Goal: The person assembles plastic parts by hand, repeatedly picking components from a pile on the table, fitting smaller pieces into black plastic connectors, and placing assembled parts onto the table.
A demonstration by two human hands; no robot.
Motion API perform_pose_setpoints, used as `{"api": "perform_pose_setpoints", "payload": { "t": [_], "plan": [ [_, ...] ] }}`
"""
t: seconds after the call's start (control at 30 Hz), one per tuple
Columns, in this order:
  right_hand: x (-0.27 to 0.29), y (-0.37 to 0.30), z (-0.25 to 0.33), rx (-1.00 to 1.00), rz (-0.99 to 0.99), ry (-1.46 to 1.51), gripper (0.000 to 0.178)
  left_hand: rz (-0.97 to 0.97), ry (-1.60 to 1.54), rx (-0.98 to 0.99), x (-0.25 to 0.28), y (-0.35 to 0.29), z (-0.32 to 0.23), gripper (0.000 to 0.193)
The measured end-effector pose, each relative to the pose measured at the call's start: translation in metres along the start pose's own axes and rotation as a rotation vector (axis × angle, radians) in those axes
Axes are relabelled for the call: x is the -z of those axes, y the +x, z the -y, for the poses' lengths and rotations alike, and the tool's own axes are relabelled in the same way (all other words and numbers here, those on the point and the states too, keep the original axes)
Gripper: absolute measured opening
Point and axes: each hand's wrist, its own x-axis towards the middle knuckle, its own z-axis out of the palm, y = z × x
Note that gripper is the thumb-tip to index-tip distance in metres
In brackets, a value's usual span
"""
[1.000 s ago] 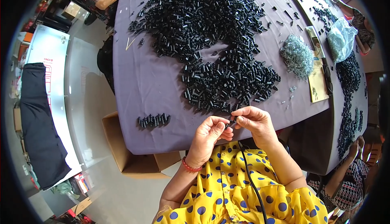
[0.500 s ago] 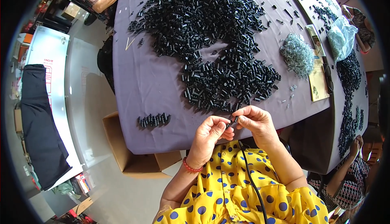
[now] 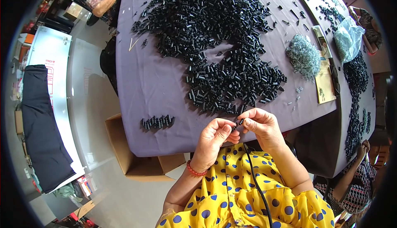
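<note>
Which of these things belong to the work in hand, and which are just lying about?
Probably in the work:
small black pieces in the left hand and right hand
large black heap
small black cluster
clear-bits pile

Probably just lying about:
yellow card
black cloth

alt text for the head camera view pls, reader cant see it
A person's left hand and right hand pinch small black parts at the near edge of a purple-grey table. Beyond spreads a large heap of black pieces, with a small cluster to the left and a pale pile to the right.
</note>
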Motion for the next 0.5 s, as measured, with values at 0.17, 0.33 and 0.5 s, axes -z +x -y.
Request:
{"api": "perform_pose_setpoints", "payload": {
  "t": [0.17, 0.33, 0.5],
  "plan": [
    [-0.0012, -0.0005, 0.0007, 0.007, -0.003, -0.014, 0.017, 0.001, -0.001, 0.003, -0.0015, -0.0006, -0.0016, 0.024],
    [-0.0027, -0.001, 0.0025, 0.008, -0.003, -0.022, 0.016, 0.004, -0.001, -0.002, -0.0034, -0.001, -0.0029, 0.024],
    [-0.002, -0.0017, 0.0029, 0.018, -0.001, -0.045, 0.016, 0.011, -0.005, -0.017, -0.0029, -0.0006, -0.0023, 0.024]
  ]
}}
